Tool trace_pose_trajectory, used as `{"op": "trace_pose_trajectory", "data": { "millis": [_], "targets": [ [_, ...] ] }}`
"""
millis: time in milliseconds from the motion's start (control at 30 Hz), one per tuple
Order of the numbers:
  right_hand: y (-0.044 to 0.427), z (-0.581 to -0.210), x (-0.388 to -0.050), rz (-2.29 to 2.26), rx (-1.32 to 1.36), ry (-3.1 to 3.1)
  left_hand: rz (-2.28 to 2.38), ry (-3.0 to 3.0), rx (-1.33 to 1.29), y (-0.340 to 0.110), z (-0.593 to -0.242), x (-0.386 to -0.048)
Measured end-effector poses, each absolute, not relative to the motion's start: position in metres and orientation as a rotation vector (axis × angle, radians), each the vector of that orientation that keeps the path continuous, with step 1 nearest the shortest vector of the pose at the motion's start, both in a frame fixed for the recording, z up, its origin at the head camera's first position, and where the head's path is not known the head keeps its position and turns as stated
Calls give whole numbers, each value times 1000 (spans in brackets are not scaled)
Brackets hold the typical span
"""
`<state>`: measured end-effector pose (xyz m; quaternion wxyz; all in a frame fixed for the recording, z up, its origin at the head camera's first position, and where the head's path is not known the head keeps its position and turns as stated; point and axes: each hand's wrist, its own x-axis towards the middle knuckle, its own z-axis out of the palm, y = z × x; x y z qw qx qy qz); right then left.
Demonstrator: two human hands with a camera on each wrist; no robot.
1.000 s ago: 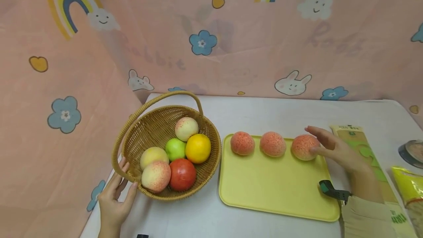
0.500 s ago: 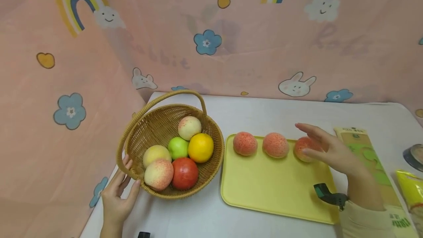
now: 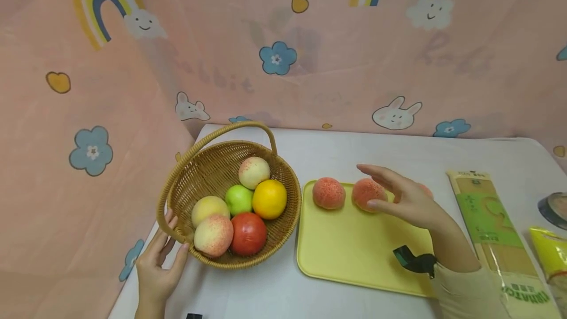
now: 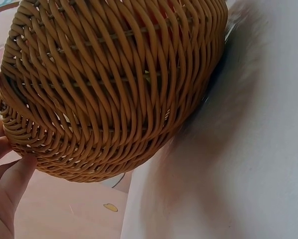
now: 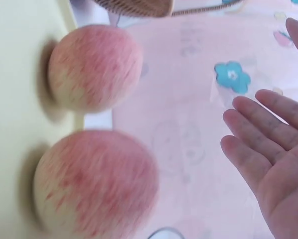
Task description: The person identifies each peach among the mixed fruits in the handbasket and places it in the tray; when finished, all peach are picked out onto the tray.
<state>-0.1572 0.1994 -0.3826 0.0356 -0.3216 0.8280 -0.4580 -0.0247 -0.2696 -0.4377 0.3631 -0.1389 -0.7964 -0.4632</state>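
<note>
My left hand (image 3: 157, 270) holds the wicker basket (image 3: 283, 240) at the foot of its handle, thumb and fingers to either side; the left wrist view shows the thumb against the weave (image 4: 109, 99). Inside lie two whitish-pink peaches (image 3: 213, 235), a yellowish fruit (image 3: 210, 210), a green apple (image 3: 239, 199), an orange (image 3: 269, 199) and a red fruit (image 3: 249, 234). My right hand (image 3: 409, 201), fingers extended and thumb apart, hovers by the middle peach (image 3: 367, 193) on the yellow tray (image 3: 354, 255), holding nothing. The left peach (image 3: 329, 193) shows whole; the right peach (image 3: 425, 190) is mostly hidden behind the hand.
Right of the tray lies a long green-and-tan packet (image 3: 491, 225). Farther right are a yellow bag (image 3: 547, 250) and a round dark-rimmed container (image 3: 555, 209). A pink patterned cloth (image 3: 328, 63) hangs behind the white table (image 3: 239, 289).
My right hand has moved left, from the right peach across to beside the middle one. The three peaches stay on the tray. My left hand keeps its place at the basket.
</note>
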Motion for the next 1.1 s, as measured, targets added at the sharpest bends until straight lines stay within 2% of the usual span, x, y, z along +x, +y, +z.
{"op": "trace_pose_trajectory", "data": {
  "millis": [200,467,767,1100],
  "targets": [
    [166,-359,-168,-1324,-1015,2474,-1183,-2051,-373,-273,-436,-25],
    [100,-325,-191,-1225,-1320,2333,-1158,-2053,-392,-276,-435,-29],
    [24,-305,-207,-1144,-1358,2238,-1179,-2032,-414,-270,-431,-25],
    [-22,-300,-227,-1041,-1338,2128,-1195,-2024,-422,-265,-431,-26]
  ]
}}
